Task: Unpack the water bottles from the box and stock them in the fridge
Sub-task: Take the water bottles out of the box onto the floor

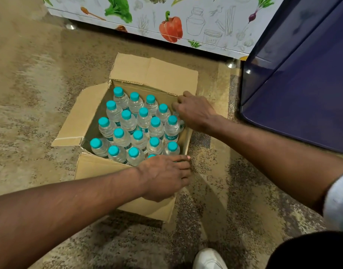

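While the box (136,71) stands open, my right hand (194,112) apparently curls round a far-right bottle (181,124); my left hand (164,177) covers the near-right corner, and I cannot tell its grip.

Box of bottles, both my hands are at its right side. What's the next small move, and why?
Probably lift the right hand straight up: its fingers curl round a bottle at the far right corner of the box, and the neighbours stand packed close. The left hand just covers a cap.
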`<action>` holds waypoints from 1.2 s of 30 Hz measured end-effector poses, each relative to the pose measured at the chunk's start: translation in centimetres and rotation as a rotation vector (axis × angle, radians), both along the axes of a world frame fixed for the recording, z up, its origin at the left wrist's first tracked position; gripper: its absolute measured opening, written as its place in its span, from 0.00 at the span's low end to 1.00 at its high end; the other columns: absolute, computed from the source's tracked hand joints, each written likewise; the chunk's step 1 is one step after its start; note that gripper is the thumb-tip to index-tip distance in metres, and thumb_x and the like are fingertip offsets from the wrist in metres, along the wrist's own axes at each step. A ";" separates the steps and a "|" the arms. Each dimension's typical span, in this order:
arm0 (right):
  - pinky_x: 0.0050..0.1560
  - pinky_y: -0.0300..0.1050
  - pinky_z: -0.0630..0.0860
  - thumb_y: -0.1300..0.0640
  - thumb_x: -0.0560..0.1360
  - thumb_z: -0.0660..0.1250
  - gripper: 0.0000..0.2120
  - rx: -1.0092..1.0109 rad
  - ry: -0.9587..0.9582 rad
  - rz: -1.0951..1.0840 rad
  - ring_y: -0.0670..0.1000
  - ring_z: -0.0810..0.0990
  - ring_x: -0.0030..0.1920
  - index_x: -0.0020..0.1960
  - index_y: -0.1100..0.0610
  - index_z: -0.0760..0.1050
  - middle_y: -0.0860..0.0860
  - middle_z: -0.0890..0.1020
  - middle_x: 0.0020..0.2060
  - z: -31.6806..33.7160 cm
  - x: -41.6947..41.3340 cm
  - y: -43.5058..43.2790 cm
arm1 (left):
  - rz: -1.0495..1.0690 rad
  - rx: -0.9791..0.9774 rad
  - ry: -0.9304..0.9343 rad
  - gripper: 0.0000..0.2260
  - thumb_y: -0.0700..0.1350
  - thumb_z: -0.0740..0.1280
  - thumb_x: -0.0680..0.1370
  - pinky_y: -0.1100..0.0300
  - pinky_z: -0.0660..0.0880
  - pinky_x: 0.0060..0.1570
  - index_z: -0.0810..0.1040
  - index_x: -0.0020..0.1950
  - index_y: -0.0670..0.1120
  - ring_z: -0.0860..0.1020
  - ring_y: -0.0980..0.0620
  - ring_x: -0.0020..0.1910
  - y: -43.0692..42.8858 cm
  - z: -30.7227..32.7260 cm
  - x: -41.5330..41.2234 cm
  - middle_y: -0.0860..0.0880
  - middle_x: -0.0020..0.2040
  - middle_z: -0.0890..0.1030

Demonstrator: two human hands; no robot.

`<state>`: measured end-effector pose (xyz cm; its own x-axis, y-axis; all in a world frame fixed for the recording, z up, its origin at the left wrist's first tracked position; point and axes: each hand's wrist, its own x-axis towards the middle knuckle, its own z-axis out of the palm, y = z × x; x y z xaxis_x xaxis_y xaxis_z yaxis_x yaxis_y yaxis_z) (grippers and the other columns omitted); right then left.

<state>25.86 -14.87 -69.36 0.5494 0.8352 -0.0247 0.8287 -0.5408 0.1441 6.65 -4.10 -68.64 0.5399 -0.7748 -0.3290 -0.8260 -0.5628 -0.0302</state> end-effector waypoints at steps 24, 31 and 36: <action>0.49 0.58 0.84 0.51 0.79 0.74 0.16 0.404 0.144 -0.454 0.55 0.84 0.49 0.63 0.58 0.80 0.55 0.82 0.55 1.8 -3.4 -11.4 | -0.045 -0.063 0.026 0.25 0.55 0.68 0.82 0.44 0.50 0.84 0.72 0.77 0.47 0.62 0.44 0.81 1.3 -1.1 0.5 0.46 0.78 0.71; 0.45 0.54 0.83 0.52 0.77 0.75 0.16 0.366 0.151 -0.403 0.57 0.83 0.47 0.62 0.56 0.80 0.54 0.81 0.54 -1.6 -3.0 -10.5 | -0.044 -0.061 0.026 0.23 0.54 0.67 0.82 0.45 0.49 0.84 0.73 0.76 0.48 0.63 0.46 0.80 1.2 -1.0 0.8 0.47 0.77 0.73; 0.45 0.52 0.82 0.54 0.78 0.74 0.17 0.315 0.154 -0.393 0.58 0.83 0.49 0.65 0.55 0.80 0.55 0.82 0.56 -1.6 -2.9 -9.6 | -0.044 -0.040 0.038 0.23 0.54 0.67 0.83 0.45 0.49 0.84 0.72 0.77 0.49 0.62 0.46 0.80 1.1 -0.6 0.8 0.47 0.77 0.72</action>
<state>22.99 -24.48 -70.99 0.8325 0.5469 0.0892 0.5534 -0.8124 -0.1837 7.42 -3.01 -69.25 0.4925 -0.8105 -0.3170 -0.8503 -0.5258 0.0232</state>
